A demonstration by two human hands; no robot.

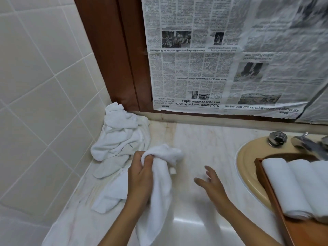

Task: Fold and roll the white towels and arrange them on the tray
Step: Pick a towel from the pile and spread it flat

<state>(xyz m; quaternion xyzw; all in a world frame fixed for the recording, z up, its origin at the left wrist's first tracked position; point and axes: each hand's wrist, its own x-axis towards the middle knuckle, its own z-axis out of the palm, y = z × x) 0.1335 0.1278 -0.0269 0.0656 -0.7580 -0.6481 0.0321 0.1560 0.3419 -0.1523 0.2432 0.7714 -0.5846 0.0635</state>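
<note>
My left hand (140,176) grips a bunched white towel (159,190) near its top; the rest of the cloth hangs down over the counter's front. My right hand (211,183) hovers open above the marble counter (200,144), fingers spread, holding nothing. A heap of loose white towels (120,134) lies in the back left corner against the tiled wall. At the right, a wooden tray (273,194) carries three rolled white towels (287,187) side by side.
The tray sits over a beige sink (248,166) with a chrome tap (277,138) behind it. Newspaper (221,55) covers the mirror above the counter. A brown wooden frame (113,54) and white tiles (39,82) bound the left side.
</note>
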